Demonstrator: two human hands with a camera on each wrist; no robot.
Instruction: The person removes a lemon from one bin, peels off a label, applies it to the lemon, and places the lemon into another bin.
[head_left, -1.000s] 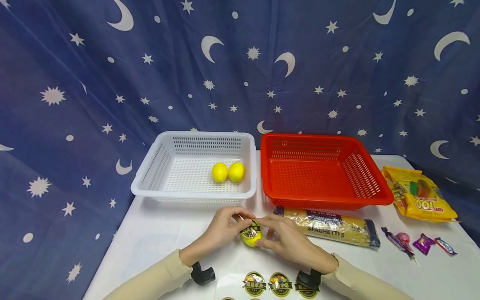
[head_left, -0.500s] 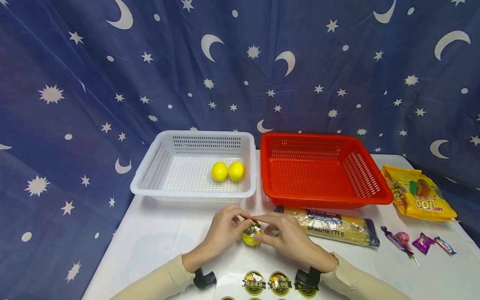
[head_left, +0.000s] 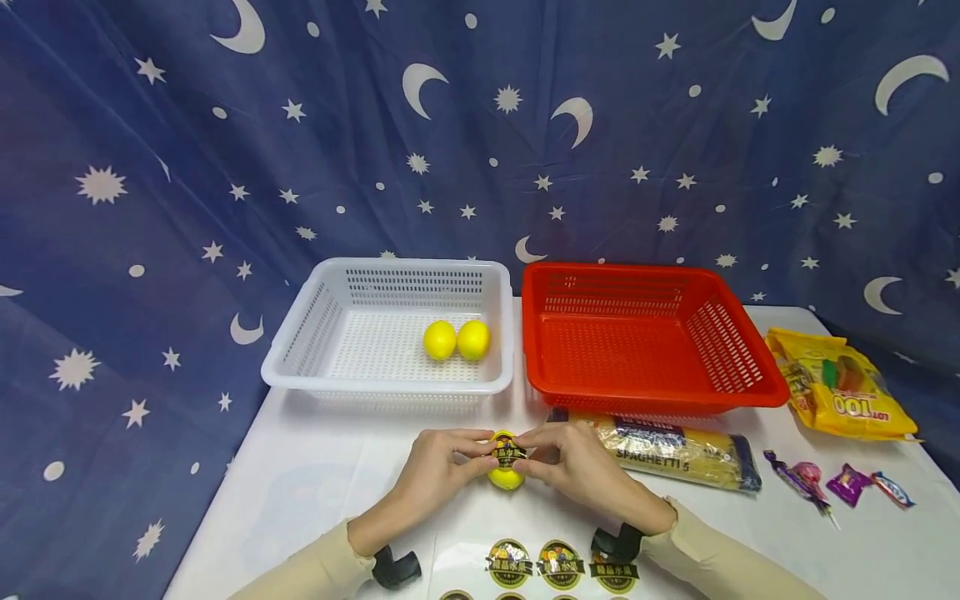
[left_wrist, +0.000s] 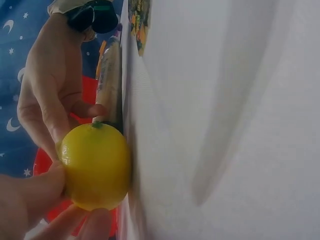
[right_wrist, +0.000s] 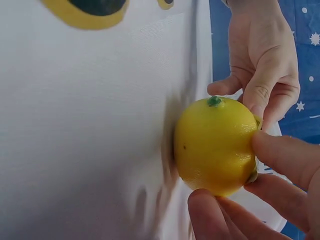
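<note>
Between both hands, low over the white table, is a yellow lemon (head_left: 506,481) with a green stem end, which shows in the two wrist views. A round black-and-gold sticker (head_left: 508,454) lies across its upper side, facing the head camera. My left hand (head_left: 433,468) holds the lemon from the left, thumb and fingertips at the sticker's edge. From the right, my right hand (head_left: 583,468) pinches it with thumb and index finger at the opposite edge. In the right wrist view, other fingertips (right_wrist: 207,212) of the right hand touch the lemon's side.
A white basket (head_left: 390,385) with two lemons (head_left: 456,341) stands behind the hands, beside a red basket (head_left: 652,400). To the right lie a spaghetti pack (head_left: 675,454), a yellow candy bag (head_left: 847,392) and several wrapped sweets (head_left: 847,484). A sticker sheet (head_left: 457,567) lies in front.
The left fingers have moved off the lemon's top to its left side, and the right fingers sit at its right. The sticker now shows more fully, turned toward the head camera.
</note>
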